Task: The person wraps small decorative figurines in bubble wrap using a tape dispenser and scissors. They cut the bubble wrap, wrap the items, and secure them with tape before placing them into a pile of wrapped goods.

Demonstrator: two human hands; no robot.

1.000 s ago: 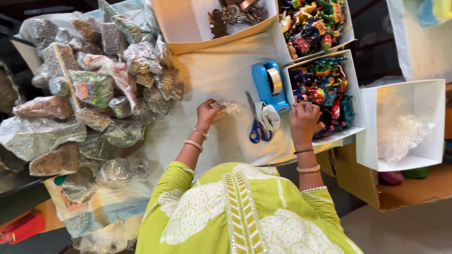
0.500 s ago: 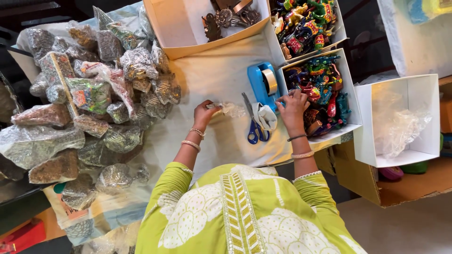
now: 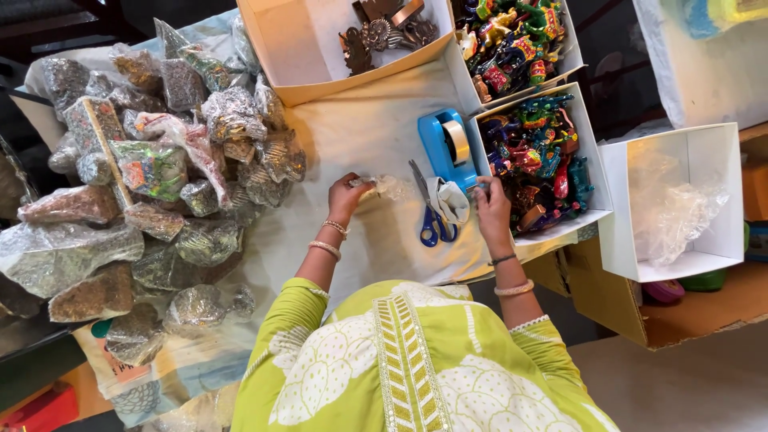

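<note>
A: Broadly, item one: the cloth-covered table [image 3: 376, 120], with a large heap of wrapped bundles [image 3: 160, 184] along its left side, each in crinkled clear film.

B: Item two?

A: Boxes. An open cardboard box [image 3: 296, 56] at the top holds brown metal figures; two white trays of painted toy figures [image 3: 536, 152] sit to the right; an open white box [image 3: 680, 200] further right holds loose clear film.

B: And the working area?

A: Blue tape dispenser [image 3: 446, 148] just above the blue-handled scissors [image 3: 430, 210], both between the hands.

B: Hands?

A: Left hand [image 3: 346, 194] is closed in a pinch on a small clear-wrapped piece [image 3: 390, 187], which lies on the cloth just left of the scissors. Right hand [image 3: 492, 210] rests at the edge of the nearer toy tray, beside the dispenser, fingers curled; whether it grips anything I cannot tell.

B: Handling note for the wrap in hand?

A: My judgement: keep the pinch firm so the film's gathered end does not spring open, hold the piece flat against the cloth, and bring a short strip of tape across the fold rather than along it. The film looks slippery and light, so a loose grip would likely let it unfurl. Scissors sit close; mind the blades when reaching over.
</note>
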